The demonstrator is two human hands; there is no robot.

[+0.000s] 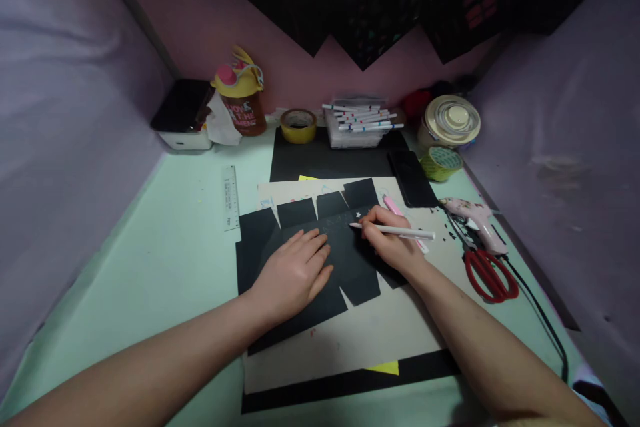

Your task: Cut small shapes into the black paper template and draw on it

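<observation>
My left hand lies flat with its fingers stretched out on a black paper cutout that has notched flaps along its edges. In my right hand is a slim white pen, its tip touching the black paper near a small white star-shaped mark. Faint pale lines show on the paper between the two hands. Under the cutout is a whitish board with some coloured marks. A pink and white craft knife or pen lies partly beneath my right hand.
Red-handled scissors and a pink glue gun with a black cord lie at right, near a phone. A ruler lies left. Behind stand tape, a box of white markers and a bottle. Black paper shapes hang above.
</observation>
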